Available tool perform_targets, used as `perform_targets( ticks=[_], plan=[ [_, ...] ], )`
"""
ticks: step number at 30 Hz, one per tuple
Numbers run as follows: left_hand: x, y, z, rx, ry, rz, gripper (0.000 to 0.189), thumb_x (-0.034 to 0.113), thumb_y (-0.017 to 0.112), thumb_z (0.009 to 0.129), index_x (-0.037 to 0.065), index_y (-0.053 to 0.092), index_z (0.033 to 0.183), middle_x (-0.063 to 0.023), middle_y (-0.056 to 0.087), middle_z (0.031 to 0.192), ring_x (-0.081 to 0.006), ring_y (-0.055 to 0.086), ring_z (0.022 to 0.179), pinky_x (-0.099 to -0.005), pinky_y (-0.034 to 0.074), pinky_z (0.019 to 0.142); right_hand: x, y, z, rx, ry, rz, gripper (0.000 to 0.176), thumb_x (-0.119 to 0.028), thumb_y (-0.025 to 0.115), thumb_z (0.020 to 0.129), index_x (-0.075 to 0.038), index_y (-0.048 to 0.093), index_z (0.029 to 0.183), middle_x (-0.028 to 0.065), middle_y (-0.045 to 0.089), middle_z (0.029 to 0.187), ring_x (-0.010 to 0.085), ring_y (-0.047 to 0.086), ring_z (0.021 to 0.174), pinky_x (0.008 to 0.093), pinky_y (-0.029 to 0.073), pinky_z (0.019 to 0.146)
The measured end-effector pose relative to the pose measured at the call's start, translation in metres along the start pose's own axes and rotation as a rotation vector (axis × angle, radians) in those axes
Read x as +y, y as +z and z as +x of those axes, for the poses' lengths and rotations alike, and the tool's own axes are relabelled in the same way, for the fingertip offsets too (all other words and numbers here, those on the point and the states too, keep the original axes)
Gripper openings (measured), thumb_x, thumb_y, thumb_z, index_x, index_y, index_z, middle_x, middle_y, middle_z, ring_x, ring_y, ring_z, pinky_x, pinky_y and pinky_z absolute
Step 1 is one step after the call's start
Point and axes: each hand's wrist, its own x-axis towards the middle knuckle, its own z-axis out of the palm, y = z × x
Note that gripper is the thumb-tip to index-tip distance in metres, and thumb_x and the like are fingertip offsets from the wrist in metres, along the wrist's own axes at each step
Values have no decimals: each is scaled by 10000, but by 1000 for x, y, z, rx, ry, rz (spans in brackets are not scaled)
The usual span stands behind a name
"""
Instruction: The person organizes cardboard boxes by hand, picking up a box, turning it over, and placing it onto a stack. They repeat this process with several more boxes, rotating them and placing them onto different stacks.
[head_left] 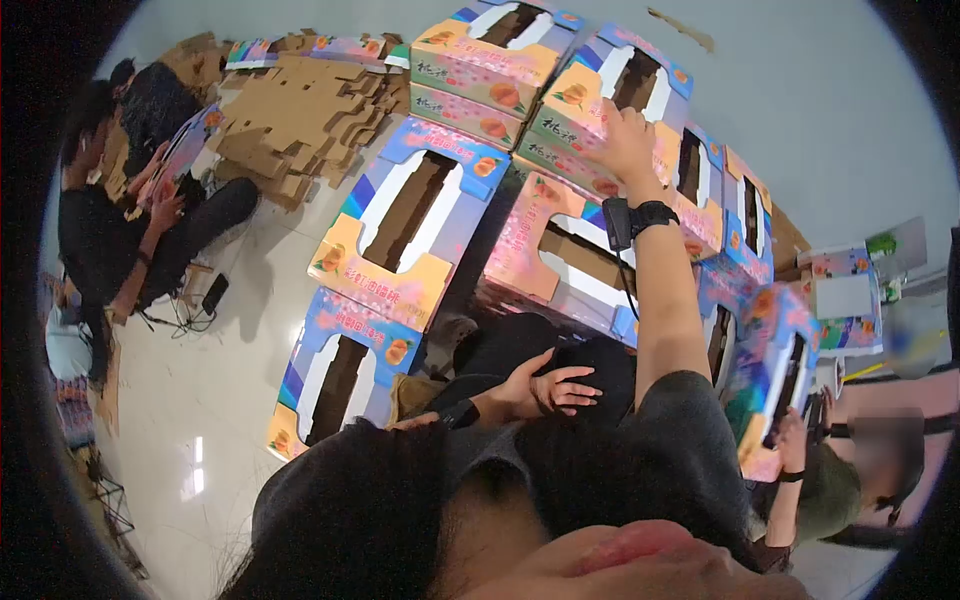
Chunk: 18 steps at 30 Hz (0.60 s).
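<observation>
My right hand (pixel 630 143) reaches out to a colourful printed cardboard box (pixel 573 112) with peach pictures and a cut-out top. Its fingers are bent over the near top edge of this box, which sits on another like it. My left hand (pixel 557 385) lies low in front of my body with its fingers spread, holding nothing. Nearest to it is a pink-fronted box (pixel 525 225) lying between the stacks. A black device and strap (pixel 632 222) are on my right wrist, with a cable running down.
More printed boxes (pixel 480 60) stand around me, some stacked. Flattened brown cardboard (pixel 300 115) is piled at the back left. A seated co-worker (pixel 100 230) handles a printed piece at left. Another co-worker's hand (pixel 791 440) touches a box (pixel 770 375) at right.
</observation>
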Motion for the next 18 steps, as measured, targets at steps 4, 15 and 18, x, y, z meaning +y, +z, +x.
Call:
perform_targets(
  ticks=[4, 15, 18],
  plan=[
    [-5, 1, -1, 3, -10, 22, 809, 684, 236, 896, 97, 300, 1448, -220, 347, 1446, -340, 352, 1337, -436, 310, 1070, -7, -25, -47, 134, 11, 40, 929, -394, 838, 528, -138, 441, 1327, 96, 533, 1040, 295, 489, 1025, 450, 358, 879],
    [10, 29, -20, 98, 338, -2, 866, 716, 448, 814, 130, 300, 1434, -218, 274, 1487, -329, 278, 1377, -471, 263, 1094, -27, -123, -234, 281, -157, 58, 868, -338, 808, 535, -144, 490, 1320, 83, 502, 997, 288, 480, 979, 455, 325, 953],
    [19, 47, -21, 230, 598, 626, 797, 571, 454, 898, 92, 181, 1474, -181, 348, 1442, -290, 343, 1334, -409, 267, 1091, -27, -135, -279, 291, -202, 28, 727, -212, 731, 620, -156, 508, 1310, 79, 504, 999, 283, 496, 968, 467, 305, 1003]
  ],
)
